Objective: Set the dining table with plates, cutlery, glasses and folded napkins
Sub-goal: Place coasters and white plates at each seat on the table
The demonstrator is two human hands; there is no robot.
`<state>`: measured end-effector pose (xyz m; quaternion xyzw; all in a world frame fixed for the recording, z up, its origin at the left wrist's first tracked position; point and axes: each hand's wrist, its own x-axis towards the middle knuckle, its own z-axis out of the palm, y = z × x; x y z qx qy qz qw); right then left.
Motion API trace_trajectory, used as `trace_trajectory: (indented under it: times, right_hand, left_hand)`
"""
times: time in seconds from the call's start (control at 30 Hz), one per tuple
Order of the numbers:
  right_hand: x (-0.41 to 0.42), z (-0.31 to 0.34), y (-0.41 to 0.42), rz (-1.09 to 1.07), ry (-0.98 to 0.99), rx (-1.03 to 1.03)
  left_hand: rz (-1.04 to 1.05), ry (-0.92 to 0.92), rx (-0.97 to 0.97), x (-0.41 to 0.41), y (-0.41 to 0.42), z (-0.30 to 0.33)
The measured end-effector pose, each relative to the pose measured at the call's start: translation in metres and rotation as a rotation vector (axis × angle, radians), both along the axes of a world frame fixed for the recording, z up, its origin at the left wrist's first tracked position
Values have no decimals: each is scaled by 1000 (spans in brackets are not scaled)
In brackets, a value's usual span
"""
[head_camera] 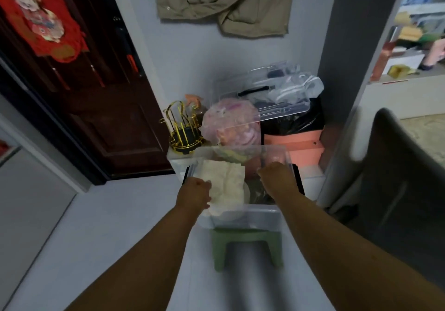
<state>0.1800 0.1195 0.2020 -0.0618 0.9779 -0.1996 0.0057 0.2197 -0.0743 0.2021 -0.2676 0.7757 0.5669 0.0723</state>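
Observation:
A clear plastic storage box (243, 219) stands on a green stool (245, 245). Cream-white cloth napkins (226, 185) lie in its left half, with dark items beside them. My left hand (195, 192) is at the box's left rim, fingers curled on the edge of the napkins. My right hand (277, 175) reaches into the right side of the box, fingers curled downward; what they hold is hidden. The picture is blurred.
Behind the box stand a gold wire cup rack (183, 130), a pink bag (231, 122), a clear lid (265, 98) and a salmon bin with a black bag (293, 142). A dark red door (96, 93) is left, a dark chair (397, 178) right.

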Motion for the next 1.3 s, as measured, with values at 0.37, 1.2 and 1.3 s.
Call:
trace_trajectory:
  times: [0.37, 1.2, 1.3]
  right_hand:
    - [-120, -81, -31, -140, -326, -172]
    - [-179, -197, -96, -806, -817, -847]
    - [-181, -188, -103, -767, -798, -757]
  left_hand:
    - [-139, -177, -134, -136, -30, -80]
    - [-409, -369, -596, -220, -12, -212]
    - [-492, -388, -614, -228, -19, -206]
